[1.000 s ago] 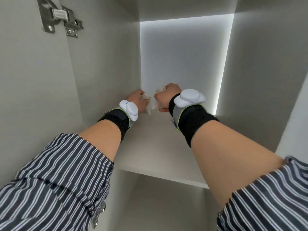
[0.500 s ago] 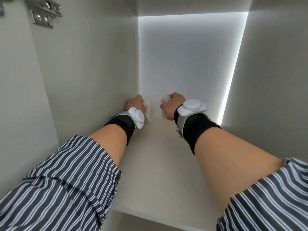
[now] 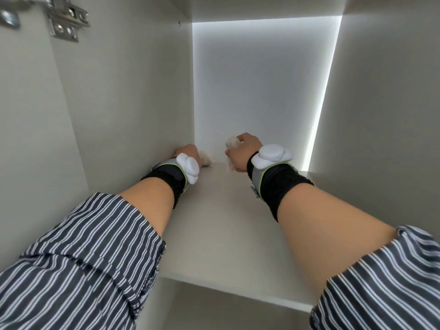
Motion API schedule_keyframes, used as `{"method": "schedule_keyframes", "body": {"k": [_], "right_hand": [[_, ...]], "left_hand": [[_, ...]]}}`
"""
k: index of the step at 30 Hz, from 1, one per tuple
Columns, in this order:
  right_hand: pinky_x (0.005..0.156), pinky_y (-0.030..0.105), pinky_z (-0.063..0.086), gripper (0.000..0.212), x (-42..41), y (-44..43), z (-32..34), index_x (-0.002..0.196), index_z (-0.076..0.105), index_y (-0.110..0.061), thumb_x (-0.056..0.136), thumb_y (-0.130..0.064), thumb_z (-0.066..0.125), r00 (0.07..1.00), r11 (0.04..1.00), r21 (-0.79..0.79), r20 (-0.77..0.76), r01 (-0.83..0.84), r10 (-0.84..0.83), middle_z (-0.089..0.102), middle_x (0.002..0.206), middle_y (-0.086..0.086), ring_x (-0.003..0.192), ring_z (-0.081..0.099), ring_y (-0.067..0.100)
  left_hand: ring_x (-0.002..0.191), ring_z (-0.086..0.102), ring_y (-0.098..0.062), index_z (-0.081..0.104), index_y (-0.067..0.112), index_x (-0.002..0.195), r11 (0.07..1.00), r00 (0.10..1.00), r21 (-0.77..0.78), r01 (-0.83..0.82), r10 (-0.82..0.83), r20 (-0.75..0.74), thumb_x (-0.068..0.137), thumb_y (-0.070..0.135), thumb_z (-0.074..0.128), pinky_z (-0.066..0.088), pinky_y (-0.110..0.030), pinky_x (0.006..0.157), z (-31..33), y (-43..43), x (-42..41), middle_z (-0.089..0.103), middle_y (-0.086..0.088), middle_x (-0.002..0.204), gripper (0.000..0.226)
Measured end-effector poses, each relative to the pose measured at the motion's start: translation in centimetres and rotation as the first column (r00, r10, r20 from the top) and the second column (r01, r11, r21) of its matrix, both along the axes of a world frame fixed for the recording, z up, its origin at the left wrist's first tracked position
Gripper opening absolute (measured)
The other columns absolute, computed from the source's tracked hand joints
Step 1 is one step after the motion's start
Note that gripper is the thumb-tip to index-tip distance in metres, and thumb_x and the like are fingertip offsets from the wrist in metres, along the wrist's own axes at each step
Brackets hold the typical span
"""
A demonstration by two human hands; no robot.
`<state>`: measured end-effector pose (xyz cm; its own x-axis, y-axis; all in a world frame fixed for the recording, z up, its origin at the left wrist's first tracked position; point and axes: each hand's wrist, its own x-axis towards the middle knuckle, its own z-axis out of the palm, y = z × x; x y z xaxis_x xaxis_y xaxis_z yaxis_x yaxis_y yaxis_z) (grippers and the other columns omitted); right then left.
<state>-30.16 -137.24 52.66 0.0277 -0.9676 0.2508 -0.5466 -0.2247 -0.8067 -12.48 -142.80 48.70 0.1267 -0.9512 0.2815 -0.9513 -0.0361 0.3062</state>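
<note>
Both my arms reach deep into a white cupboard compartment. My left hand [image 3: 187, 151] grips a crumpled white cloth [image 3: 206, 159] and presses it into the back left corner, where the shelf [image 3: 221, 222] meets the left wall. My right hand [image 3: 242, 151] is curled round a second white cloth wad [image 3: 232, 142], held just above the shelf near the back wall. The fingers of both hands are mostly hidden behind the hands. Each wrist wears a black band with a white sensor.
The left wall [image 3: 133, 103], the lit back wall [image 3: 257, 86] and the right wall [image 3: 385, 115] enclose the compartment. A metal door hinge [image 3: 64, 20] sits at the top left. Below the shelf's front edge [image 3: 238, 291] another compartment opens.
My hands have moved apart. The left one has slid left and down into the corner with its cloth. The right one stays near the back wall. The view has shifted a little.
</note>
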Motion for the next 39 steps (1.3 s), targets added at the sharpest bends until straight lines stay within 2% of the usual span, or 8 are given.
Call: {"method": "schedule_keyframes", "body": {"k": [5,7,10,17,20,25,31,39], "right_hand": [[0.08,0.05,0.06,0.044,-0.5,4.2,-0.4,0.128,0.054,-0.013,0.085,-0.017,0.063,1.0,1.0,-0.01,0.026,-0.011,0.012,0.062,0.114,0.009,0.097,0.067,0.033],[0.077,0.051,0.061,0.045,-0.7,6.3,-0.7,0.13,0.053,-0.015,0.086,-0.018,0.064,0.998,1.0,0.003,0.051,-0.021,0.021,0.06,0.116,0.009,0.095,0.067,0.034],[0.073,0.048,0.062,0.043,-0.8,9.8,-1.3,0.13,0.053,-0.017,0.088,-0.02,0.064,0.992,0.998,0.022,0.111,-0.058,0.055,0.059,0.113,0.005,0.093,0.068,0.032],[0.077,0.046,0.062,0.022,-0.7,18.1,-3.2,0.114,0.055,-0.017,0.093,-0.022,0.062,0.965,0.985,-0.038,0.2,-0.167,0.172,0.061,0.075,0.0,0.078,0.068,0.019],[0.076,0.046,0.062,0.004,-0.6,21.1,-4.4,0.092,0.057,-0.023,0.093,-0.02,0.06,0.95,0.972,-0.083,0.21,-0.219,0.232,0.061,0.07,-0.002,0.08,0.068,0.021],[0.071,0.048,0.062,0.028,-0.5,23.6,-6.4,0.113,0.058,-0.019,0.088,-0.023,0.068,0.912,0.957,-0.107,0.289,-0.271,0.29,0.061,0.1,-0.001,0.097,0.068,0.025],[0.08,0.045,0.06,0.035,-1.5,27.9,-9.4,0.109,0.059,-0.026,0.078,-0.037,0.068,0.888,0.918,-0.277,0.286,-0.284,0.361,0.063,0.103,-0.007,0.099,0.067,0.019],[0.066,0.045,0.063,0.038,-2.4,30.8,-14.8,0.121,0.057,-0.016,0.086,-0.023,0.07,0.849,0.894,-0.168,0.28,-0.416,0.448,0.06,0.111,0.004,0.098,0.067,0.023]], "left_hand": [[0.075,0.049,-0.025,0.043,0.016,0.069,1.0,1.0,-0.002,0.025,-0.025,-0.017,0.096,0.003,0.056,0.039,-0.022,0.064,0.9,4.8,-0.5,0.051,-0.01,0.089,0.033],[0.099,0.062,-0.034,0.065,0.009,0.101,0.998,1.0,-0.065,0.021,-0.022,-0.02,0.096,0.008,0.055,0.042,-0.028,0.078,1.0,7.0,-0.9,0.063,-0.012,0.112,0.011],[0.124,0.059,-0.032,0.063,0.014,0.13,0.994,0.999,-0.109,0.015,-0.02,-0.041,0.098,0.013,0.054,0.044,-0.03,0.097,0.7,11.1,-1.6,0.062,-0.007,0.137,0.033],[0.109,0.066,-0.029,0.072,0.021,0.11,0.978,0.967,-0.198,0.062,-0.108,-0.231,0.097,0.017,0.056,0.051,-0.033,0.094,-0.1,20.5,-2.3,0.072,-0.005,0.115,0.021],[0.105,0.066,-0.028,0.071,0.024,0.104,0.972,0.961,-0.231,0.048,-0.108,-0.254,0.096,0.02,0.058,0.052,-0.034,0.094,-1.2,24.2,-1.9,0.072,-0.003,0.109,0.016],[0.09,0.069,-0.026,0.067,0.025,0.094,0.95,0.945,-0.31,-0.026,-0.079,-0.319,0.094,0.017,0.059,0.055,-0.032,0.082,-3.8,28.7,-0.7,0.065,0.008,0.081,0.012],[0.085,0.066,-0.012,0.072,0.019,0.098,0.873,0.924,-0.47,-0.13,-0.066,-0.376,0.092,0.012,0.058,0.051,-0.021,0.087,-8.9,35.0,-1.8,0.069,0.01,0.09,0.017],[0.084,0.067,-0.012,0.071,0.026,0.098,0.927,0.915,-0.341,-0.158,0.007,-0.403,0.092,0.017,0.059,0.052,-0.022,0.078,-14.7,40.1,-2.8,0.071,0.01,0.089,0.015]]}}
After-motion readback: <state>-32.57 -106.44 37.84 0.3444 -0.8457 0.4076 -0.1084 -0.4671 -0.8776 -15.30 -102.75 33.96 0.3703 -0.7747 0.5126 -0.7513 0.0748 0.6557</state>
